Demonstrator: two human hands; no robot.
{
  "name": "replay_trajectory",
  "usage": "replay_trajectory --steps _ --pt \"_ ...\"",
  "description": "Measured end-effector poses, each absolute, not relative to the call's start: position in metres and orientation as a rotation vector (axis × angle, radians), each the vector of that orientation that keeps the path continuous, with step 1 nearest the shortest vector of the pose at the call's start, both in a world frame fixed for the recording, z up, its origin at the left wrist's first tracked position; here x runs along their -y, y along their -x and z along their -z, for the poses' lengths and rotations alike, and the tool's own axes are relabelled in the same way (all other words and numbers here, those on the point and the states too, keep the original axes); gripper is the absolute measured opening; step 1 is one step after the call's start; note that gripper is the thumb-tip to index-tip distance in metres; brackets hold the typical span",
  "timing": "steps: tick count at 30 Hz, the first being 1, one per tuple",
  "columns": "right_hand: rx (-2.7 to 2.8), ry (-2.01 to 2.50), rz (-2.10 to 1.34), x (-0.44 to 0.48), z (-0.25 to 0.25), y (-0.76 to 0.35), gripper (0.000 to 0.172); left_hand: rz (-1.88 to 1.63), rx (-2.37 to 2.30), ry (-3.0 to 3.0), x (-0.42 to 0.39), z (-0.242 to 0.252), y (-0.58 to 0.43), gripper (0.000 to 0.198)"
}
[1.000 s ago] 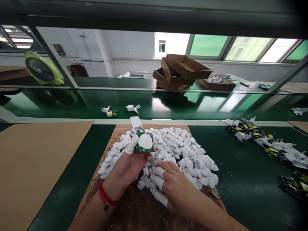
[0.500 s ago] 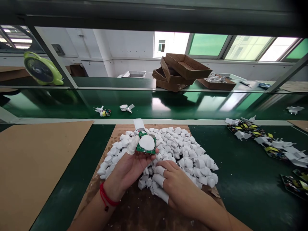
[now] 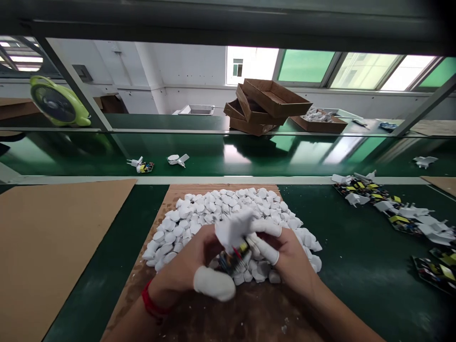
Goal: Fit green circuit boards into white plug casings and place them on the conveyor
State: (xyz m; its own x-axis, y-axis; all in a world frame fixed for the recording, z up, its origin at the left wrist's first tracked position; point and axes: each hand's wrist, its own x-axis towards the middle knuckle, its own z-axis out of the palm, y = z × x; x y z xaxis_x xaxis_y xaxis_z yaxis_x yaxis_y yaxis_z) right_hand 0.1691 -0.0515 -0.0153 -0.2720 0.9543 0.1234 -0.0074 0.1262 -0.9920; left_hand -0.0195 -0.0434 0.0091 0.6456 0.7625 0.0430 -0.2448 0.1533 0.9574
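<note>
My left hand (image 3: 192, 270) is closed around a circuit board (image 3: 233, 259), now turned so its component side shows. A white plug housing (image 3: 235, 229) is attached to the board and smeared by motion. My right hand (image 3: 285, 247) is curled at the right side of the board, its fingertips bent toward it; a small white piece may be between them, but blur hides it. White finger covers are on both hands. Beneath them lies a heap of small white pieces (image 3: 199, 213) on a brown cardboard sheet (image 3: 131, 289).
Circuit boards with white plugs (image 3: 402, 216) lie along the green bench at right. Two more assemblies, one a plug with board (image 3: 142, 165), are on the green belt (image 3: 199, 142) behind. Cardboard (image 3: 64, 237) covers the left. Stacked trays (image 3: 274, 97) and a green fan (image 3: 59, 102) stand beyond.
My left hand has lowered and flipped the board from its white disc side to its component side. My right hand has left the heap and come up beside the board.
</note>
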Motion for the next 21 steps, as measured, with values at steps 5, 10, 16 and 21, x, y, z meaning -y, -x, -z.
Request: replay_trajectory --steps 5,10,16,21 --pt "0.912 0.832 -1.512 0.045 0.024 -0.166 0.025 -0.522 -0.595 -1.550 0.048 -0.017 0.013 0.098" --pt "0.778 0.693 -1.471 0.044 0.023 -0.173 0.020 -0.570 -0.607 -1.372 0.050 -0.016 0.016 0.090" --pt "1.165 0.524 -1.437 0.050 0.027 -0.182 0.021 -0.723 -0.611 -1.190 0.049 -0.010 0.021 0.080" --pt "1.346 0.430 -1.509 0.052 0.026 -0.183 0.020 -0.753 -0.554 -1.147 0.050 -0.004 0.020 0.122"
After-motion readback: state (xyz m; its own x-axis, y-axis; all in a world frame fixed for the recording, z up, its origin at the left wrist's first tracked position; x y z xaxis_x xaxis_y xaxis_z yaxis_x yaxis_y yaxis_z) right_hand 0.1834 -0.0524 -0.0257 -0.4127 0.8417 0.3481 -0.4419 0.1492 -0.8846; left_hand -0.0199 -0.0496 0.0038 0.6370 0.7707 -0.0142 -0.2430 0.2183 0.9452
